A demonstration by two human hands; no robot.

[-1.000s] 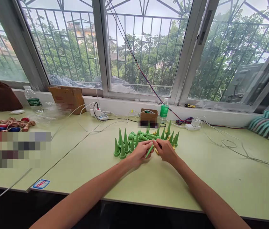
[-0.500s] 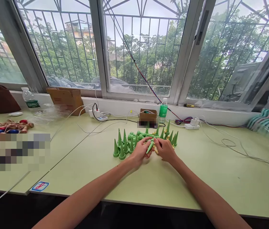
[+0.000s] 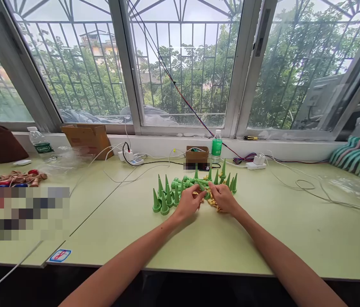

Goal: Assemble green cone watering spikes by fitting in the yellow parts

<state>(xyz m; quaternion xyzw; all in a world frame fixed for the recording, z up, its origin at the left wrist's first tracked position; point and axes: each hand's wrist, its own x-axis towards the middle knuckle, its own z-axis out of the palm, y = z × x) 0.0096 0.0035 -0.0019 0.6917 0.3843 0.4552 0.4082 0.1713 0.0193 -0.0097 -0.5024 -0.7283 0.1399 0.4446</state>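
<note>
My left hand (image 3: 188, 204) is closed in a pinch on a green plastic cone spike (image 3: 201, 186), whose tip now points up and to the left with its wider base toward my right hand. Right beside that base, my right hand (image 3: 223, 198) has its fingers curled together; what they hold, if anything, is hidden. Several green cone spikes (image 3: 164, 205) stand upright on their round bases to the left of my hands. Behind them lie green ribbed pieces (image 3: 184, 181) on their sides. Small yellow pieces (image 3: 214, 204) are scattered under and between my hands.
At the back stand a small cardboard box (image 3: 197, 155) and a green-labelled bottle (image 3: 217, 145). White cables (image 3: 304, 185) trail across the right of the table (image 3: 263, 226). Wooden toys (image 3: 13, 179) lie at left; hangers (image 3: 355, 155) are stacked far right.
The cone spike has turned from pointing down toward me to pointing up and left. My right hand has come slightly away from it. The camera view has shifted a little.
</note>
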